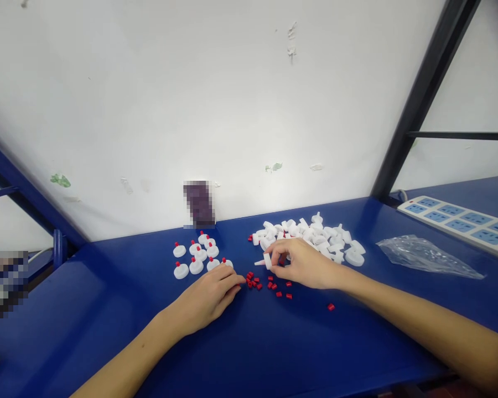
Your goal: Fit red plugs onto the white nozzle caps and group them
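Where the blue table (253,348) runs nearest, one stray red piece (331,307) sits apart. Left hand (209,290): fingers loosely together, fingertips at the loose red pieces (259,286); can't tell if it pinches one. Those should be light, stiff, prone to roll; grip across the sides. Right hand (305,262): thumb and fingers pinch a white nozzle cap (268,261) above the table, just beyond the red pieces. Cap likely light, rigid, smooth, maybe a bit slippery; thin spout looks the weak spot, so best held by the wide base, as here. Looks: plain white, round base, tapered spout aimed left, no red on it. Farther back: red-tipped white caps (181,270) standing left, jumbled pile of white caps (327,240) right, clear plastic bag (423,254) beside that.
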`<state>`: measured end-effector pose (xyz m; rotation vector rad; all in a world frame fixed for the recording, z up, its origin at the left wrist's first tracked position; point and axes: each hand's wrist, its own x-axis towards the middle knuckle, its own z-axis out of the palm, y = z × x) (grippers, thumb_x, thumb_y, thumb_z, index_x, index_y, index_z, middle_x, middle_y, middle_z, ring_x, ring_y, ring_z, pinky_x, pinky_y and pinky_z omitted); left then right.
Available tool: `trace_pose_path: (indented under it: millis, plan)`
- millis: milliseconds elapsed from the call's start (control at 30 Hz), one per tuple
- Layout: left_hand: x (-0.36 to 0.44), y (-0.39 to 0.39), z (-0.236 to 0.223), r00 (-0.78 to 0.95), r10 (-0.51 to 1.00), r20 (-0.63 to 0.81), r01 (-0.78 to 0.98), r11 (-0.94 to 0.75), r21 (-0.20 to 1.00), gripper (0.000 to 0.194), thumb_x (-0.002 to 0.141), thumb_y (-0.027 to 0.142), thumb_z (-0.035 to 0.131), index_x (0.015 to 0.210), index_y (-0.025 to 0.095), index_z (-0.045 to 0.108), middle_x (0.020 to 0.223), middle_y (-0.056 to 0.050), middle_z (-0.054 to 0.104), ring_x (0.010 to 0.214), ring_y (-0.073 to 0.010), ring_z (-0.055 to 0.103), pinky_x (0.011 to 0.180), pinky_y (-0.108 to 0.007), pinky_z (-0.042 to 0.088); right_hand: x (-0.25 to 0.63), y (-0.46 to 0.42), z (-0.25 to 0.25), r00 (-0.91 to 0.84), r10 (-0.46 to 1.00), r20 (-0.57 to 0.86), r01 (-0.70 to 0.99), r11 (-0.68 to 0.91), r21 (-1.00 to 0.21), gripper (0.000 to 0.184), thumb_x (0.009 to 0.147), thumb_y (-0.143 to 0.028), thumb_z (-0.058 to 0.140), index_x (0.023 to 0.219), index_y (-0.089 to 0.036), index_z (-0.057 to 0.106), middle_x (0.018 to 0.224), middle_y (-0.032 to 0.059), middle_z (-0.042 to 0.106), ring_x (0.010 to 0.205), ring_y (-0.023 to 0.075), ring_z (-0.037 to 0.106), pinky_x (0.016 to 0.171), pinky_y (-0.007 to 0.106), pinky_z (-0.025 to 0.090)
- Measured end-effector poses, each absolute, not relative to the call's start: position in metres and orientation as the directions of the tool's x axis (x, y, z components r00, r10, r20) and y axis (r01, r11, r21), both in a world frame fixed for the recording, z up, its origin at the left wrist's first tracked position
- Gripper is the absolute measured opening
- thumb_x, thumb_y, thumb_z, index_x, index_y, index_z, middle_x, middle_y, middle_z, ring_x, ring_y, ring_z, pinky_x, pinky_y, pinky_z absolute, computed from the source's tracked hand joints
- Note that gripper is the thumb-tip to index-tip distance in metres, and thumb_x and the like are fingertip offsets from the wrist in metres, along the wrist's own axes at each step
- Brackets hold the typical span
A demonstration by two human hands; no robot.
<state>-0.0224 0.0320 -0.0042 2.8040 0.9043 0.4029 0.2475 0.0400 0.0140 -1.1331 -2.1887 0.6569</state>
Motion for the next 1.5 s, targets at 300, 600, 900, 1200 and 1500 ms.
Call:
trace_pose_path:
  millis: [300,600,900,1200,1500]
  plan:
    - [-0.022,0.03,-0.001,0.794,0.567,0.221,0.517,-0.82,0.247,0.025,0.102,0.017,0.041,0.112,0.019,0.065,0.098,-0.007,0.063,0.089,-0.0193,0.058,0.079,-0.031,0.049,0.247,0.038,0.005,-0.515,0.793,0.325,0.617,0.606,-0.502,0.043,0.079,-0.01,0.061,0.12,-0.02,0.059,0.097,0.0051,0.067,0.084,0.0187,0.063,0.072,0.029,0.049]
    - [-0.02,0.028,0.001,0.784,0.577,0.227,0.528,-0.813,0.245,0.023,0.1,0.016,0.043,0.107,0.019,0.065,0.094,-0.007,0.064,0.088,-0.0194,0.058,0.078,-0.031,0.049,0.245,0.034,0.011,-0.52,0.816,0.253,0.688,0.576,-0.442,0.019,0.078,-0.01,0.062,0.094,-0.019,0.062,0.085,0.0015,0.066,0.067,0.0146,0.057,0.058,0.024,0.04]
    - [-0.018,0.029,-0.001,0.716,0.611,0.339,0.533,-0.791,0.3,0.017,0.098,0.02,0.05,0.096,0.018,0.067,0.088,-0.006,0.065,0.08,-0.0185,0.06,0.073,-0.03,0.05,0.243,0.033,0.011,-0.525,0.759,0.386,0.659,0.649,-0.38,0.019,0.084,-0.015,0.062,0.103,-0.019,0.063,0.096,0.0061,0.068,0.089,0.0221,0.062,0.078,0.034,0.048]
    - [-0.006,0.021,0.003,0.361,0.874,0.327,0.213,-0.418,0.883,0.012,0.083,0.028,0.074,0.085,0.016,0.072,0.086,-0.005,0.075,0.08,-0.0192,0.073,0.076,-0.029,0.062,0.238,0.02,0.012,-0.551,0.613,0.566,0.357,0.787,-0.504,0.044,0.08,-0.012,0.062,0.123,-0.022,0.057,0.108,0.0082,0.058,0.09,0.0193,0.06,0.077,0.032,0.053]
    - [-0.005,0.013,0.0,0.316,0.808,0.497,0.222,-0.572,0.789,0.005,0.083,0.022,0.074,0.087,0.019,0.076,0.085,-0.004,0.077,0.077,-0.0189,0.073,0.074,-0.028,0.063,0.234,0.013,0.011,-0.611,0.548,0.571,0.284,0.825,-0.488,0.036,0.086,-0.014,0.059,0.121,-0.021,0.056,0.098,0.0043,0.067,0.083,0.0158,0.062,0.08,0.03,0.051]
